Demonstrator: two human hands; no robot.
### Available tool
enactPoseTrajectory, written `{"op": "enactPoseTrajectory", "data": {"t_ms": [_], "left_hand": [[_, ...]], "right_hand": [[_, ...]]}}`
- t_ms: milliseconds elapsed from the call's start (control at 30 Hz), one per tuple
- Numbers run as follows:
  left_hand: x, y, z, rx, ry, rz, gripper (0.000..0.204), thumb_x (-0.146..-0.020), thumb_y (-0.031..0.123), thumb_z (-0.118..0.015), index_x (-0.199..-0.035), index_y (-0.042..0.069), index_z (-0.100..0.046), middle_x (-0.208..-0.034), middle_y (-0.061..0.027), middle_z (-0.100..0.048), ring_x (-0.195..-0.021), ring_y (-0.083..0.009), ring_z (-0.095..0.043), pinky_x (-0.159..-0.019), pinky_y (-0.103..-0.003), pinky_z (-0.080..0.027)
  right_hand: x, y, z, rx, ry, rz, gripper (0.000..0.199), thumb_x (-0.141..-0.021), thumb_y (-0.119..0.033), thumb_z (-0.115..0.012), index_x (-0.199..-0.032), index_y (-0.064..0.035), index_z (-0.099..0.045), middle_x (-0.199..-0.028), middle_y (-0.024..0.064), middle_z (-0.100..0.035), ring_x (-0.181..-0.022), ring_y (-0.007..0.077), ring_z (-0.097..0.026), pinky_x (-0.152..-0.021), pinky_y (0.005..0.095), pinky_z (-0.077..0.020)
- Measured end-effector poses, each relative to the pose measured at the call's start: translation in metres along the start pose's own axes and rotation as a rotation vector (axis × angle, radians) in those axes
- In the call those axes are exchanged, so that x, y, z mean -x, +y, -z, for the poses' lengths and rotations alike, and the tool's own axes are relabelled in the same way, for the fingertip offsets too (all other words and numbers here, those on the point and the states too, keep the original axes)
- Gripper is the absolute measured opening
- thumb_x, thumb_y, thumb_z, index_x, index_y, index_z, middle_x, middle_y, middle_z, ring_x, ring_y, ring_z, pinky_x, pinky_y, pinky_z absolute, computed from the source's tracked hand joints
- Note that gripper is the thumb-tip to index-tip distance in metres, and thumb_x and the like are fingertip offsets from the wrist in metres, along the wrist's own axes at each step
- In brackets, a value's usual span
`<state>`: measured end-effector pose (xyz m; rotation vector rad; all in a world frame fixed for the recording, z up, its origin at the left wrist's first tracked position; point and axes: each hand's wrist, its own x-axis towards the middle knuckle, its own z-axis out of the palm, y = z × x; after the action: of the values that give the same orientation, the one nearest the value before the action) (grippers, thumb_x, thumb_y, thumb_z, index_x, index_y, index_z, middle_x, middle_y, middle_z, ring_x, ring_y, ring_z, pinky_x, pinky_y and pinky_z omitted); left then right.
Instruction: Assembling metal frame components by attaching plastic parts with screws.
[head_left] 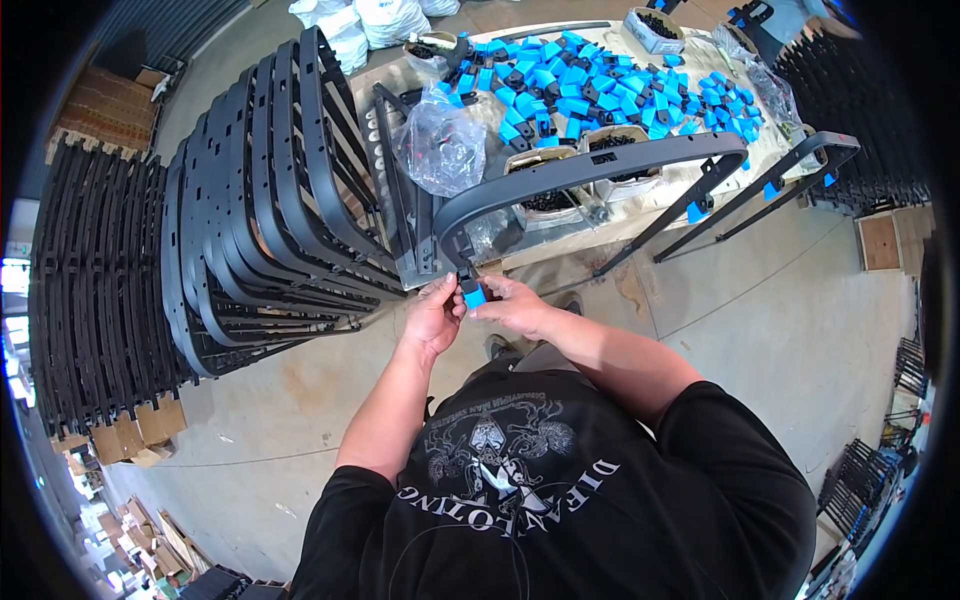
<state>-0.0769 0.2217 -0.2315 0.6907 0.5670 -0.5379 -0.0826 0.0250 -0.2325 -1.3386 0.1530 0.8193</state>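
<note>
A blue-and-black plastic piece [474,297] is between my hands, at the lower end of a bent black metal frame [590,165]. My right hand [512,306] pinches the piece from the right, thumb and fingers closed on it. From the left, my left hand [436,312] has its fingers curled against the piece and the frame end; the exact contact is hidden. The frame arches over the table's near edge to the right, with another blue piece [697,212] on its other leg. Beside it, a second black frame [790,165] carries similar blue pieces.
A table [560,245] in front bears a heap of blue-and-black pieces [590,85], boxes of small black parts [545,195] and a clear plastic bag [442,145]. Stacked black frames [270,190] stand close on the left. White sacks [390,25] lie beyond the table.
</note>
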Motion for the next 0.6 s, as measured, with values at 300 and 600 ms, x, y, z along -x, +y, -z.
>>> {"op": "enactPoseTrajectory", "data": {"t_ms": [300,600], "left_hand": [[0.022,-0.038,-0.033,-0.75,0.402,-0.549,0.036,-0.097,0.017,-0.069,-0.125,-0.005,-0.067,-0.101,-0.0077,-0.07,-0.082,-0.0143,-0.061,-0.079,-0.027,-0.051],[0.047,-0.023,-0.04,-1.088,0.209,-0.836,0.028,-0.087,0.009,-0.072,-0.115,0.002,-0.069,-0.109,-0.0085,-0.064,-0.093,-0.019,-0.059,-0.078,-0.032,-0.051]], "right_hand": [[-0.011,0.013,-0.001,0.078,0.107,0.088,0.042,-0.085,-0.004,-0.07,-0.124,0.0012,-0.057,-0.104,0.0074,-0.067,-0.096,0.0155,-0.064,-0.086,0.0299,-0.0509],[0.009,0.003,0.017,-0.293,0.156,-0.065,0.046,-0.096,-0.035,-0.066,-0.126,-0.0014,-0.058,-0.104,0.0113,-0.066,-0.088,0.022,-0.064,-0.078,0.036,-0.0526]]}}
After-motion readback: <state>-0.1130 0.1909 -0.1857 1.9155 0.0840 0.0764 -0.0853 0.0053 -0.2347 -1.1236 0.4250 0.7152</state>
